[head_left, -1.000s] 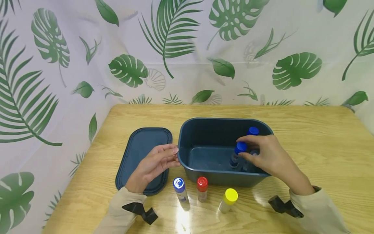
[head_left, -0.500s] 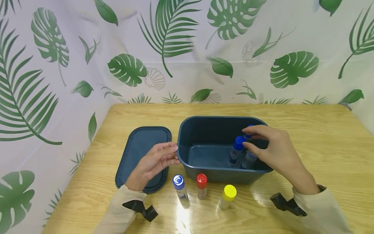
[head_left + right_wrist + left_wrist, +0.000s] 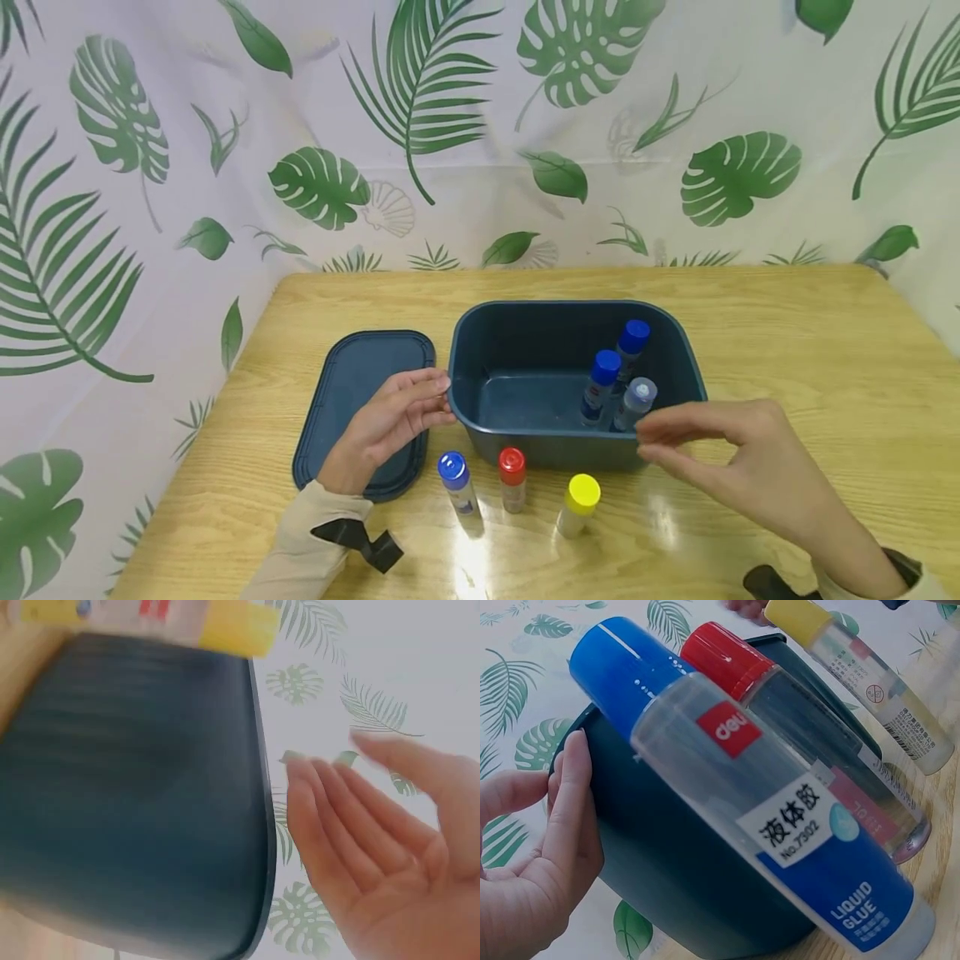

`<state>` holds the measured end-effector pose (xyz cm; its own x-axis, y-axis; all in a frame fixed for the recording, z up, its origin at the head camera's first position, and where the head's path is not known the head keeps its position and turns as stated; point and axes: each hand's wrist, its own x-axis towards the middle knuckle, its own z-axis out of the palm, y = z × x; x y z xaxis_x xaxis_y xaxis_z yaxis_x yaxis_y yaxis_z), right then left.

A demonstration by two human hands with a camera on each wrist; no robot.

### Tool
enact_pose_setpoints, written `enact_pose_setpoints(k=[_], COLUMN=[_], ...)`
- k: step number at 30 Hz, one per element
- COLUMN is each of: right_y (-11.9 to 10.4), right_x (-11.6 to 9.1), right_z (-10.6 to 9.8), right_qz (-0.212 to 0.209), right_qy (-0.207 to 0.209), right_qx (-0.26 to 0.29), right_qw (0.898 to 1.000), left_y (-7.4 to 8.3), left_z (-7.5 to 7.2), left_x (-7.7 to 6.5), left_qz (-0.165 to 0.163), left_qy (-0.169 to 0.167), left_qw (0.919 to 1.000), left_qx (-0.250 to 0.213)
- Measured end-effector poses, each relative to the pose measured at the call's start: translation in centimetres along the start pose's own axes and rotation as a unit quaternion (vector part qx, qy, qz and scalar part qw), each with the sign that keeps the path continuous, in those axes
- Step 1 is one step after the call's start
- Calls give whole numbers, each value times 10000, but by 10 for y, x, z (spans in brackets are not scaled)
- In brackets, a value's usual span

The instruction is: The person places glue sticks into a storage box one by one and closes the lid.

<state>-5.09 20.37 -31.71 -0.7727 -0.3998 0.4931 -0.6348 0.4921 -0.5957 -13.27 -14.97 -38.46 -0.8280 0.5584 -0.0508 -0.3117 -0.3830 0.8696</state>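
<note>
My left hand (image 3: 393, 421) rests its fingertips against the left end of a dark blue bin (image 3: 540, 450). In the left wrist view, its fingers (image 3: 574, 787) lie on the bin's outer wall. My right hand (image 3: 738, 467) holds nothing, just off the bin's front right corner, thumb and fingers apart. Inside the bin's right part stand three glue bottles: a blue-capped one (image 3: 597, 387), another blue-capped one (image 3: 632, 343) behind, and a pale-capped one (image 3: 635, 404). Before the bin stand a blue-capped liquid glue bottle (image 3: 459, 485), a red-capped bottle (image 3: 513, 481) and a yellow-capped bottle (image 3: 578, 504).
The bin's flat dark blue lid (image 3: 352, 375) lies left of it, partly under my left hand. All stands on a wooden table (image 3: 787, 333). A leaf-patterned cloth (image 3: 465, 192) hangs behind and along the left side.
My right hand has let go of a blue-capped glue bottle, which now stands in the bin. The hand has moved out, right and toward me. My left hand stays at the bin's edge.
</note>
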Motion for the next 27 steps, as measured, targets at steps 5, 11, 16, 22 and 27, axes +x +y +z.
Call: enact_pose_setpoints(k=[5,11,16,22,27], right_y=[0,2,3,4,3], right_x=[-5,-6,-7,-9,-9], right_z=[9,21,27,33,33], right_qz=[-44,-254,-419,-444,-485], right_qy=[-743,-963,-935,-953,-876], right_qx=[541,742,795,979,949], right_qw=[9958,9923,9916,9896,9904], left_y=[1,1,0,0,-1], left_z=[-1,-1,0,2,1], left_x=[-1,-1,-1,-2,-2], left_qz=[19,-28,7,-33,-32], left_qy=[121,163,89,135,100], left_qw=[9999,9998,9999,9999,9999], left_qx=[37,71,62,8,-25])
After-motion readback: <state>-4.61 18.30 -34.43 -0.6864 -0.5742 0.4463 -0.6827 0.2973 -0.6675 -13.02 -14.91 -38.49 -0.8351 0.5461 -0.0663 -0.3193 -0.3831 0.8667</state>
